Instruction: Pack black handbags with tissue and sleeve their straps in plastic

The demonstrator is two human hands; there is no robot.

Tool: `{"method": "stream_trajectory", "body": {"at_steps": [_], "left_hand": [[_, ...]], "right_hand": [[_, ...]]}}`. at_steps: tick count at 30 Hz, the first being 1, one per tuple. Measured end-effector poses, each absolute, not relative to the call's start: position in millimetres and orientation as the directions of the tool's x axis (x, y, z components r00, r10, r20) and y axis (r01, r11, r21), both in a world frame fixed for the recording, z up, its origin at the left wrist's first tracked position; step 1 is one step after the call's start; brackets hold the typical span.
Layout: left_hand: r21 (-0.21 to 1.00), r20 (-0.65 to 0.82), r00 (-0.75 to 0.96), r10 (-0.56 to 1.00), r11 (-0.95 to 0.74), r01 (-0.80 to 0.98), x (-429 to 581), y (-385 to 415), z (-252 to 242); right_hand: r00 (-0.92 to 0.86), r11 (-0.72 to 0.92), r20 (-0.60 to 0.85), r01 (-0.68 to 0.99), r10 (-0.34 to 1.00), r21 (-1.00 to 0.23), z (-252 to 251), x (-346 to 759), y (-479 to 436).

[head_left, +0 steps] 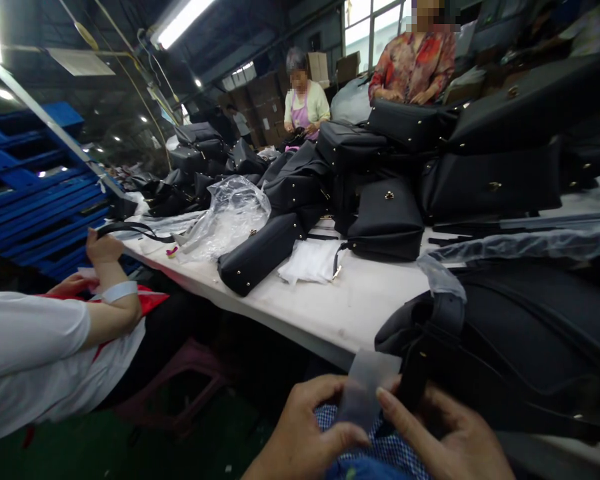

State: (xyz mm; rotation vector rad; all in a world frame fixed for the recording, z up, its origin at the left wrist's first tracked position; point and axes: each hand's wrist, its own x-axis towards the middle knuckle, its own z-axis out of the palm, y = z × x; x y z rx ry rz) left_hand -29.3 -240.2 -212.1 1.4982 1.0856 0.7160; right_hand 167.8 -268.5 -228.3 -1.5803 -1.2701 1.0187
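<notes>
Low in the view, my left hand (305,433) and my right hand (445,440) both pinch a small translucent plastic strip (367,390) between thumb and fingers. The strip sits against the strap (420,363) of a large black bag (520,333) that lies at the table's near edge, right in front of me. My right hand's fingers also rest against that strap. A clear plastic film (520,247) lies over the top of the bag.
The white table (340,300) holds several black handbags (385,217), a crumpled clear plastic bag (227,217) and white paper (310,261). A seated person in white (45,353) works at the left. Two people stand across the table. Blue pallets (35,193) are stacked at left.
</notes>
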Motion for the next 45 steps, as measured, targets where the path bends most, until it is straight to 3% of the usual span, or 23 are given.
{"method": "stream_trajectory", "body": {"at_steps": [4, 11, 17, 24, 34, 45], "left_hand": [[0.995, -0.052, 0.308, 0.95, 0.024, 0.093, -15, -236, -204], [0.988, -0.152, 0.184, 0.971, 0.152, 0.015, -13, -234, -214], [0.952, -0.268, 0.161, 0.95, 0.287, -0.11, -39, -250, -230], [0.963, -0.23, 0.102, 0.968, 0.212, 0.164, -55, -268, -245], [0.948, -0.318, 0.165, 0.934, 0.312, 0.065, -58, -270, -252], [0.937, -0.341, 0.175, 0.924, 0.348, -0.009, -57, -271, -255]], "right_hand": [[0.208, -0.155, -0.11, 0.214, 0.972, -0.965, -226, 159, -272], [0.059, -0.096, -0.092, 0.066, 0.994, -0.993, -234, 171, -272], [0.087, -0.18, -0.193, -0.145, 0.977, -0.973, -227, 168, -280], [0.164, -0.162, -0.237, -0.371, 0.958, -0.914, -225, 154, -279], [0.292, -0.024, -0.168, -0.438, 0.942, -0.899, -219, 136, -271], [0.285, -0.014, -0.138, -0.397, 0.949, -0.918, -222, 136, -271]]}}
